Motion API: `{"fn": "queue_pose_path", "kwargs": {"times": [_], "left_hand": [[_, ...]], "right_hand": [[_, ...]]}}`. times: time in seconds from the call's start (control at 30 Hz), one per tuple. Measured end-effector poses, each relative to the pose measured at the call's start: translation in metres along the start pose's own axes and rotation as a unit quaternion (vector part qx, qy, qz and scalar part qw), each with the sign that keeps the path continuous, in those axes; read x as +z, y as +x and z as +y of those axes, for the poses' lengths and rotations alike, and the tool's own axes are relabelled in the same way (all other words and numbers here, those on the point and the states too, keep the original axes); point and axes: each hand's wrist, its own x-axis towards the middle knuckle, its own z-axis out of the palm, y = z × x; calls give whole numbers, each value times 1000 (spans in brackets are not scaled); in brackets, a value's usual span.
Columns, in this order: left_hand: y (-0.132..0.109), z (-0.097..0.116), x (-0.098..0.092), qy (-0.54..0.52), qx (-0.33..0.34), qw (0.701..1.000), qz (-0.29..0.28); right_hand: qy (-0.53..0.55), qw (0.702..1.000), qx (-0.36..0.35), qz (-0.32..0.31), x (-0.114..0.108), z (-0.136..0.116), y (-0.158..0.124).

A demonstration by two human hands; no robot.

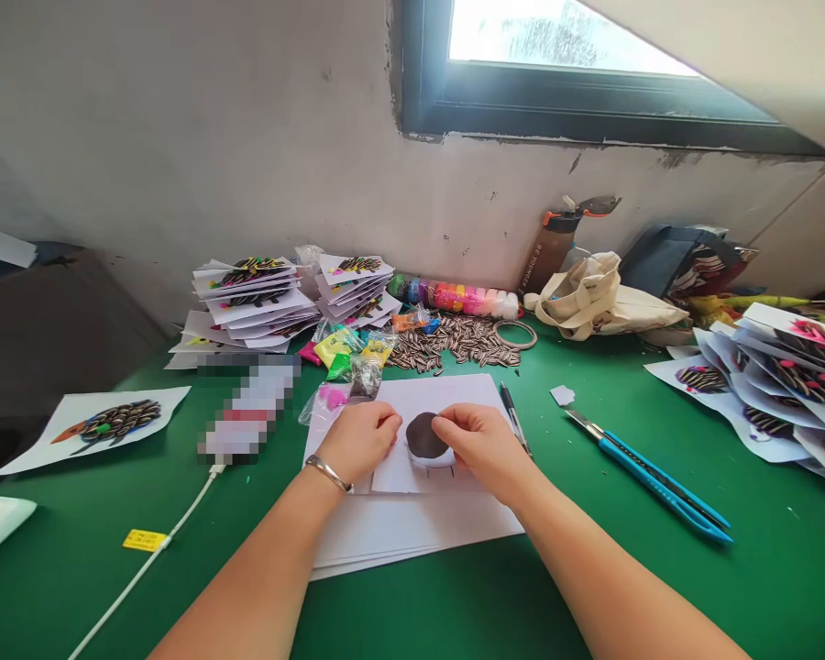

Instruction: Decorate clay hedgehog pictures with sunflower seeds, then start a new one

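A dark brown flattened lump of clay (424, 435) lies on a white sheet (412, 477) on top of a small stack of paper. My left hand (359, 442) rests curled at the clay's left edge, fingers pressed against it. On the other side, my right hand (482, 446) pinches the clay's right edge with thumb and fingers. A silver bangle circles my left wrist.
Sunflower seeds (457, 343) are heaped behind the paper, beside small colour bags (344, 353) and a row of clay tubs (454, 296). Stacks of finished seed pictures (254, 293) stand at the back left and right. A blue craft knife (650, 472), a pen (514, 417) and a white cable (144, 568) lie on the green mat.
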Motion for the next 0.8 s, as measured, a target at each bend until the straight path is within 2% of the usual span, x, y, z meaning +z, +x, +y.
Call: {"fn": "queue_pose_path", "kwargs": {"times": [0.17, 0.37, 0.6, 0.8], "left_hand": [[1, 2, 1, 10, 0, 1000, 11], [2, -2, 2, -20, -10, 1000, 7], [3, -2, 1, -19, -8, 1000, 10], [3, -4, 2, -54, -16, 998, 8]], "right_hand": [[-7, 1000, -4, -2, 2, -1, 1], [37, 998, -11, -43, 6, -2, 0], [-43, 999, -3, -5, 3, 3, 4], [28, 998, -10, -62, 7, 0, 2]]}}
